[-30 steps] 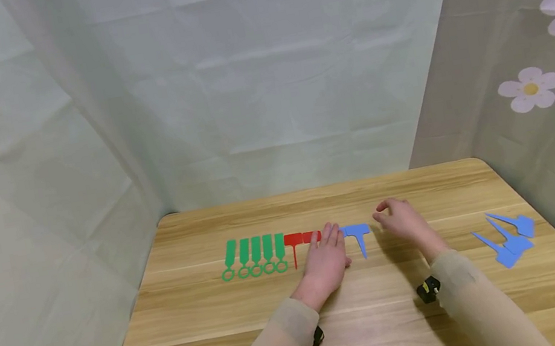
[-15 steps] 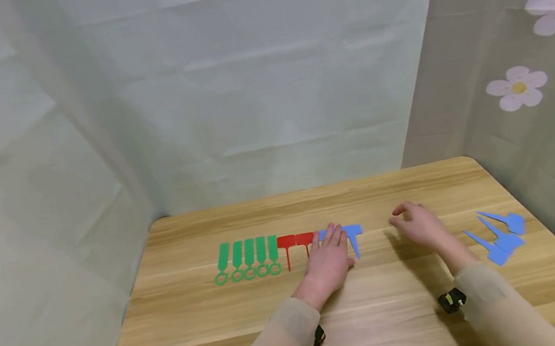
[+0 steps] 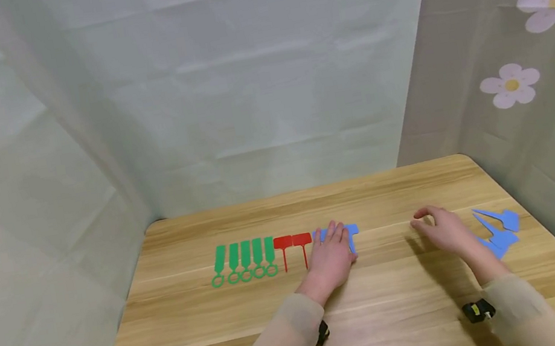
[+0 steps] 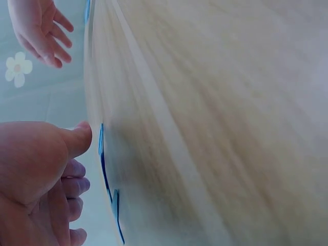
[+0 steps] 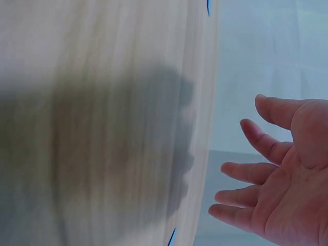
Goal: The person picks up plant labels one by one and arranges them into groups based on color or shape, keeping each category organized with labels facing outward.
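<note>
From the head view, the left hand lies flat with straight fingers on the blue tags at the end of the row on the wooden surface, right next to the red tags and green tags. The right hand hovers loosely open and empty near the loose blue tags. Left wrist view shows the thumb touching a blue tag edge, and the right wrist view just shows relaxed, empty fingers.

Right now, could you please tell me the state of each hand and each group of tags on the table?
Left hand: flat, fingers straight, pressing on the blue tags in the row.
Right hand: empty, fingers loosely curled, beside the blue pile.
Blue tags in the row: lying flat, partly covered.
Blue pile: loose, overlapping, unsorted.
Red tags: two, side by side.
Green tags: five, lined up.
</note>
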`<state>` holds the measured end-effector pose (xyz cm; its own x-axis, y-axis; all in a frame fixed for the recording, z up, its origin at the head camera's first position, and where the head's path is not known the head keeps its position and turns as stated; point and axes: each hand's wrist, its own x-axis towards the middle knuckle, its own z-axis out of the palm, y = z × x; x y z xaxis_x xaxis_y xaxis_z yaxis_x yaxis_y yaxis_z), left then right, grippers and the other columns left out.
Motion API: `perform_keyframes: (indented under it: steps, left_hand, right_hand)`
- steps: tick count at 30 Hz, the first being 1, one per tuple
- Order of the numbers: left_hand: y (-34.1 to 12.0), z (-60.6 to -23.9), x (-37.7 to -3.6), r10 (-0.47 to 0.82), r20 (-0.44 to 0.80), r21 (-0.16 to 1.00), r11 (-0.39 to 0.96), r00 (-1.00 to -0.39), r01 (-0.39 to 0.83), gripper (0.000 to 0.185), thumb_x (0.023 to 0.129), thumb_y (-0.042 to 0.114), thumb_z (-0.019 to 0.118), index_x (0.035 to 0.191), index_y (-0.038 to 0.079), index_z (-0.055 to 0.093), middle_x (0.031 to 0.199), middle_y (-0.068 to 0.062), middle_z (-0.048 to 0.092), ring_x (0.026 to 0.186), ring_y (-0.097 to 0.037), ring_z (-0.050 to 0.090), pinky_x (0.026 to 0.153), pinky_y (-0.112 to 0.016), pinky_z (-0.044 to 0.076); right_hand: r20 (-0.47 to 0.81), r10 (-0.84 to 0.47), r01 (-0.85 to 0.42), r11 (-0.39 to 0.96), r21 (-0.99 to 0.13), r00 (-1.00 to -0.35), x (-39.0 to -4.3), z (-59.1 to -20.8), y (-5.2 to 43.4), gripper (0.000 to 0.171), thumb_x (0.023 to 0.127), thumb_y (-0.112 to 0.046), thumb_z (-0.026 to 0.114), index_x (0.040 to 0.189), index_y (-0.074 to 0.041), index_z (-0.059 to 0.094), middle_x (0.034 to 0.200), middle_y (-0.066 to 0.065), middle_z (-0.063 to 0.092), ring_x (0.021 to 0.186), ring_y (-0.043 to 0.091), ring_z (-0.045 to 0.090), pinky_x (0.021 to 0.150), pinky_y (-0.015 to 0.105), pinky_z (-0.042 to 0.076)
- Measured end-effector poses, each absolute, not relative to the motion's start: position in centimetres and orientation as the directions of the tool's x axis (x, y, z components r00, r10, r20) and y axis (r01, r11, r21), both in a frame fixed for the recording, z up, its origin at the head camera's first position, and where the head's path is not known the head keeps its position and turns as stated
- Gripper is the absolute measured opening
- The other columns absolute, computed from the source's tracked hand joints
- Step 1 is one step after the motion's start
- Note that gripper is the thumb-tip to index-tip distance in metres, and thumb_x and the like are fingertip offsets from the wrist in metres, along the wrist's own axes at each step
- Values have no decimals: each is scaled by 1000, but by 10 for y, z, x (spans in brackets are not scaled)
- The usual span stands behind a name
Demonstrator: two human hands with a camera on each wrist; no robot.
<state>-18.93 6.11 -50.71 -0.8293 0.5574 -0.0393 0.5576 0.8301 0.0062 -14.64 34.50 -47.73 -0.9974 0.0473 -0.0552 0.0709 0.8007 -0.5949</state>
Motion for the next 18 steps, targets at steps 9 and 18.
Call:
perform_keyframes:
  steps: [9,18]
  left_hand:
    - [67,-510,-194,541,-66,8,840,-838,542,68,110,46,57,166,9,42,173,-6,36,163,-24,23,130,-54,22]
    - [70,-512,-195,528,-92,24,848,-844,529,67,110,45,58,165,11,43,172,-3,38,162,-23,24,130,-54,21]
  right_hand:
    - [-107,86,133,800,-585,-991,-134,-480,359,54,113,-42,54,143,3,56,97,18,65,79,28,57,68,42,46]
    - [-89,92,127,798,-589,-992,-128,-478,357,57,113,-45,53,142,3,57,74,6,51,64,23,47,59,37,40]
